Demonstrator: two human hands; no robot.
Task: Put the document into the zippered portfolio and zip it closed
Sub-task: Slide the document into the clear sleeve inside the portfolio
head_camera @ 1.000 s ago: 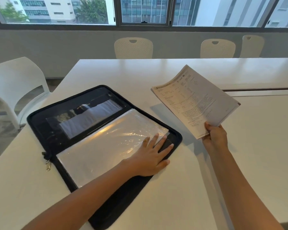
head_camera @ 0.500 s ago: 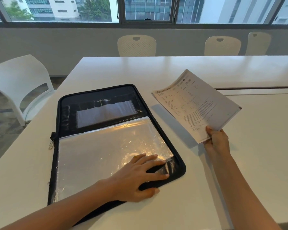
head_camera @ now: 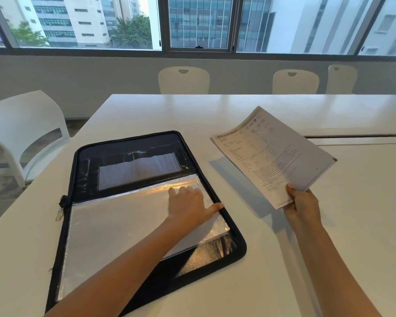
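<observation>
A black zippered portfolio (head_camera: 234, 250) lies open and flat on the white table (head_camera: 215, 110). A clear plastic sleeve (head_camera: 114, 227) covers its near half, and a small window pocket sits in the far half. The zipper pull (head_camera: 59, 214) hangs at the left edge. My left hand (head_camera: 189, 205) rests on the sleeve near its far right corner, fingers curled at the sleeve's top edge, thumb out to the right. My right hand (head_camera: 303, 203) holds a printed document (head_camera: 272, 154) by its near corner, lifted above the table to the right of the portfolio.
A white chair (head_camera: 21, 131) stands at the table's left side. Three more chairs line the far side under the window. A cable slot (head_camera: 352, 136) runs across the table at the right.
My left hand has slid from the sleeve's near right part up to its far right corner. The portfolio has turned squarer to me. The document stays held up on the right.
</observation>
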